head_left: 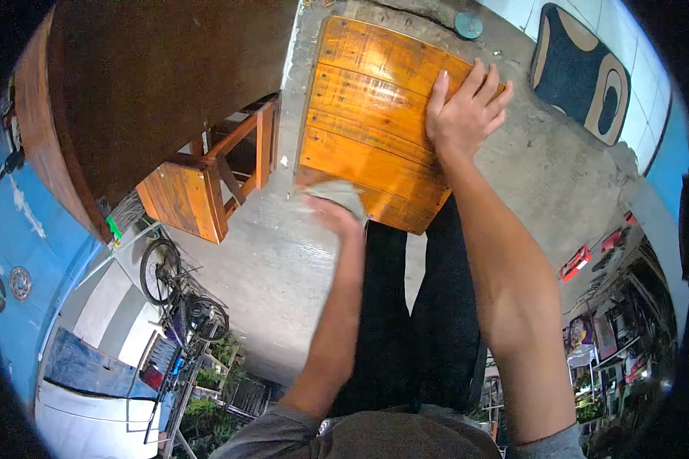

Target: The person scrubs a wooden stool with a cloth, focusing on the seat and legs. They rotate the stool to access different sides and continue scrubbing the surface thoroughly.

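Observation:
A varnished wooden tabletop of several orange-brown planks lies in front of my legs. My right hand rests on its right edge, with the thumb on the top and the other fingers stretched and apart toward the outer side. At the near left corner, my left hand is smeared by motion. It has a pale grey, cloth-like piece pressed against the wood there. Blur hides the exact kind of that piece and most of the left fingers.
A small wooden stool stands at left, beside a large dark brown panel. A dark mat lies on pale tiles at the far right, near a round teal lid-like object. A bicycle and a red toy car are farther off.

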